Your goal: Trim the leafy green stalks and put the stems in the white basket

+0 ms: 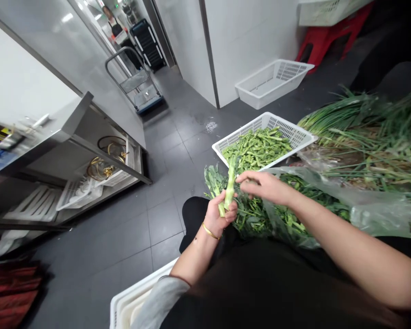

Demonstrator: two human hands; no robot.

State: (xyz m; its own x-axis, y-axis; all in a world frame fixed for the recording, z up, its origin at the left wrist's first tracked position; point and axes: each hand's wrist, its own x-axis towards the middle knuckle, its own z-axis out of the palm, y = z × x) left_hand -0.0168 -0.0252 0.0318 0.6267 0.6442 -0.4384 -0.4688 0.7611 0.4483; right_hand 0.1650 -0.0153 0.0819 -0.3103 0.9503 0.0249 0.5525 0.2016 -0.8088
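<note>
My left hand (222, 210) is closed round a couple of thick, pale green vegetable stalks (230, 183), with leafy tops pointing away from me. Just right of them is my right hand (263, 185), its fingers loosely bent and apart, with nothing visible in them. Beyond both hands, a white slotted basket (265, 165) holds a heap of trimmed green stems (256, 147). Below my right forearm lie loose leafy greens (251, 217), partly in a clear plastic bag (376, 212).
Spring onions (349, 119) are piled at right. Another white basket (274, 84) stands by the wall, near a red stool (329, 41). A steel shelf unit (99, 160) is at left, a trolley (145, 93) further back. A person (116, 29) stands in the doorway.
</note>
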